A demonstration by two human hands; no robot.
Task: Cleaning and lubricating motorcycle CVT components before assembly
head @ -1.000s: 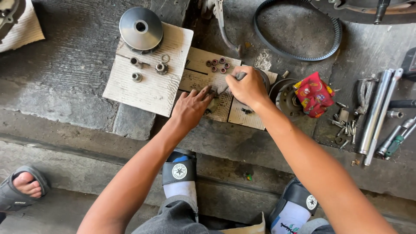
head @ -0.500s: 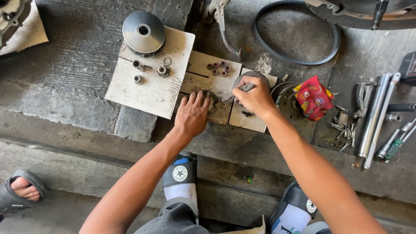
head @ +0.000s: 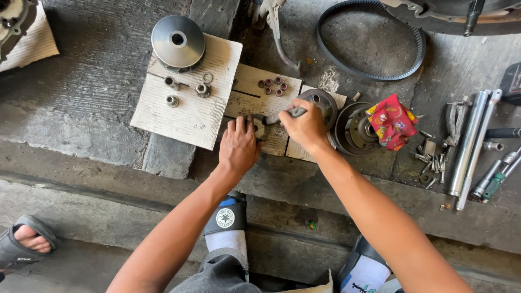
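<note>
A: What is each grip doing?

B: The right hand (head: 305,126) is wrapped tight around a grey tool handle (head: 287,114), fingers curled shut on it. The handle's tip reaches a small dark metal part (head: 260,128) lying on the cardboard sheet (head: 255,100). The left hand (head: 237,145) lies flat, fingers together, with the fingertips pressing on that part; it pins the part down, no pinch that I can see.

A: How much room is around them?

B: Tight. Just behind the right hand sits a round clutch plate (head: 321,101), and beside it a second drum (head: 355,129) with a red patterned rag (head: 392,121) against it. A cluster of small reddish rollers (head: 272,86) lies near the far edge of the cardboard. To the left, a pale wooden board (head: 190,111) carries a pulley disc (head: 177,40) and a few nuts (head: 187,89). The open space is toward the person, on the concrete step's edge.

A: And the surroundings?

B: Rough grey concrete floor (head: 81,108). A toothed drive belt (head: 369,40) loops at the far side; loose screws (head: 431,157) and long metal tools (head: 475,144) lie to the right. A sandalled foot (head: 27,241) of another person shows at lower left.
</note>
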